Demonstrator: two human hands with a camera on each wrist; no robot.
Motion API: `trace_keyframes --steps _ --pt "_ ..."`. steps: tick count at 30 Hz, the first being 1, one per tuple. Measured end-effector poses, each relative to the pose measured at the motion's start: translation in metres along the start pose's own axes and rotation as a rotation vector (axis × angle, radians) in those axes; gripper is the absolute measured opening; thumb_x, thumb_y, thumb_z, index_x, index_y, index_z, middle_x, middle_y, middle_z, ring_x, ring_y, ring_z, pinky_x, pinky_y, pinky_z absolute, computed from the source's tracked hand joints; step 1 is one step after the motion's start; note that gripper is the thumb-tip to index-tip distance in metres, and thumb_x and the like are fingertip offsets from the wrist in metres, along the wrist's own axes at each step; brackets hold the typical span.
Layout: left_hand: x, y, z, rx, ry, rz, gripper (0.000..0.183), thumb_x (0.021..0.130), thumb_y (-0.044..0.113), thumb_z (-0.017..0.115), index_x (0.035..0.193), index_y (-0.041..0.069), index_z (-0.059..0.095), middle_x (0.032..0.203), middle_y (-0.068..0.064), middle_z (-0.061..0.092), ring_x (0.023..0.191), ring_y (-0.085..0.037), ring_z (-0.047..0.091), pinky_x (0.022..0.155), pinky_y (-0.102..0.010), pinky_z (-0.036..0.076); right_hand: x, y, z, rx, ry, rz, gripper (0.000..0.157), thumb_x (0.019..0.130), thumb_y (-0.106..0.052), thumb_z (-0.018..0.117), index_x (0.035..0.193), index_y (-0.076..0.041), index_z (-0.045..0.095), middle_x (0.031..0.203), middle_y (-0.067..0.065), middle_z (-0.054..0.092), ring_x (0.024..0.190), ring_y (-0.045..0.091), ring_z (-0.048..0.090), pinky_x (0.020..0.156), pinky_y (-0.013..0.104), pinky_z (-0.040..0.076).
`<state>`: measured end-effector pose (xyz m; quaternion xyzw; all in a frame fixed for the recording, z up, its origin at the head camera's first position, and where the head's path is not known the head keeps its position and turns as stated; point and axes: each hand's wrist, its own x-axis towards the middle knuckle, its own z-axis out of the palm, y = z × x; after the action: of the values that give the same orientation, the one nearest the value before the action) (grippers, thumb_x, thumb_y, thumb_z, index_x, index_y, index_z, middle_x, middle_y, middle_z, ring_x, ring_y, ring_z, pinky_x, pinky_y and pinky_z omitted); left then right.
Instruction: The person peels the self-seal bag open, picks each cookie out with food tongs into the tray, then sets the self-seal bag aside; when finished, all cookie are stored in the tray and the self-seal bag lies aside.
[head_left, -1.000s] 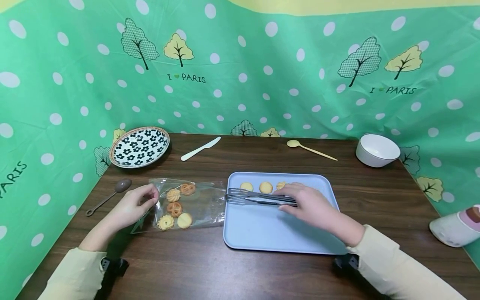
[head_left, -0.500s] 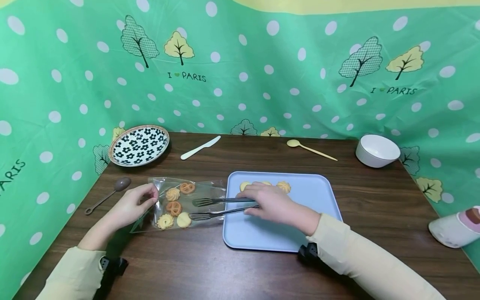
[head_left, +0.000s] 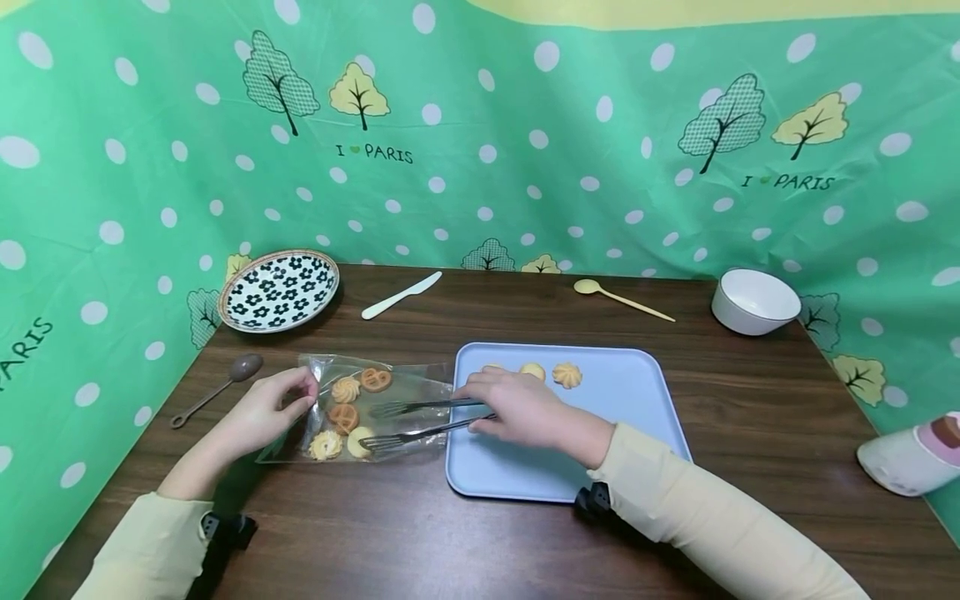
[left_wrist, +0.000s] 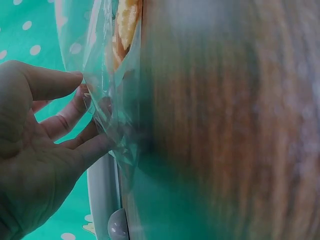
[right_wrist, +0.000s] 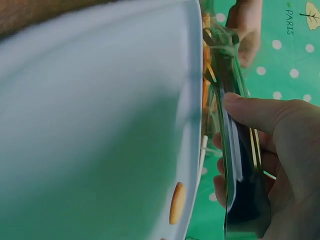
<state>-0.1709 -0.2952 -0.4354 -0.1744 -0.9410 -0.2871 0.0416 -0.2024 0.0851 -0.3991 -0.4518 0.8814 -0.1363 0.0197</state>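
Note:
My left hand (head_left: 262, 412) pinches the left end of a clear plastic bag (head_left: 416, 383) between thumb and fingers. Several cookies lie inside it: a round pale one (head_left: 358, 443), a pretzel-shaped one (head_left: 343, 417), a swirled one (head_left: 345, 389) and others. With my right hand (head_left: 525, 408) I grip dark tongs (head_left: 423, 433), also seen in the right wrist view. Their slotted ends are spread apart within the bag's outline, the lower one right at the round pale cookie. Under my right hand is a light blue tray (head_left: 555, 479), bearing a swirled cookie (head_left: 567, 375) and round ones partly hidden.
At the back stand a flower-patterned plate (head_left: 279, 292) and a white bowl (head_left: 753, 302), with a white knife (head_left: 402, 296) and a yellow spoon (head_left: 622, 300) between them. A brown spoon (head_left: 217, 390) lies beyond my left hand. A jar (head_left: 911, 454) is at the right edge.
My right hand has moved left with the tongs, from over the tray to the bag, and the tongs have spread. The lower cookies have shifted slightly left. My left hand stays put.

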Motion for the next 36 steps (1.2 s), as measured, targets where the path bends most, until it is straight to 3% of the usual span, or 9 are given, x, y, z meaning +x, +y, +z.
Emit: trace_keyframes --steps 9,21,36 --pt "0.0 0.003 -0.001 -0.024 -0.005 -0.002 0.021 0.085 -0.002 0.063 0.085 0.017 0.054 0.083 -0.004 0.059 0.078 -0.012 0.052 0.068 -0.028 0.045 0.002 0.001 0.001 0.024 0.0 0.026 0.043 0.084 -0.031 0.071 0.123 -0.019 0.061 0.115 -0.007 0.062 0.112 0.012 0.054 0.091 0.032 0.047" --pt "-0.001 0.002 0.0 -0.005 0.0 0.001 0.022 0.084 -0.001 0.065 0.085 0.018 0.054 0.082 0.002 0.058 0.078 -0.011 0.053 0.068 -0.027 0.045 0.012 -0.007 0.008 0.013 -0.054 0.008 0.044 0.085 -0.032 0.07 0.126 -0.022 0.058 0.126 -0.006 0.059 0.118 0.014 0.052 0.094 0.033 0.046" --pt "0.001 0.004 0.002 -0.023 -0.012 -0.029 0.021 0.085 -0.001 0.064 0.084 0.017 0.054 0.082 0.0 0.058 0.077 -0.012 0.051 0.065 -0.026 0.044 0.005 0.001 0.009 0.026 -0.002 0.06 0.044 0.085 -0.031 0.07 0.126 -0.02 0.059 0.117 -0.008 0.061 0.115 0.012 0.053 0.09 0.033 0.047"
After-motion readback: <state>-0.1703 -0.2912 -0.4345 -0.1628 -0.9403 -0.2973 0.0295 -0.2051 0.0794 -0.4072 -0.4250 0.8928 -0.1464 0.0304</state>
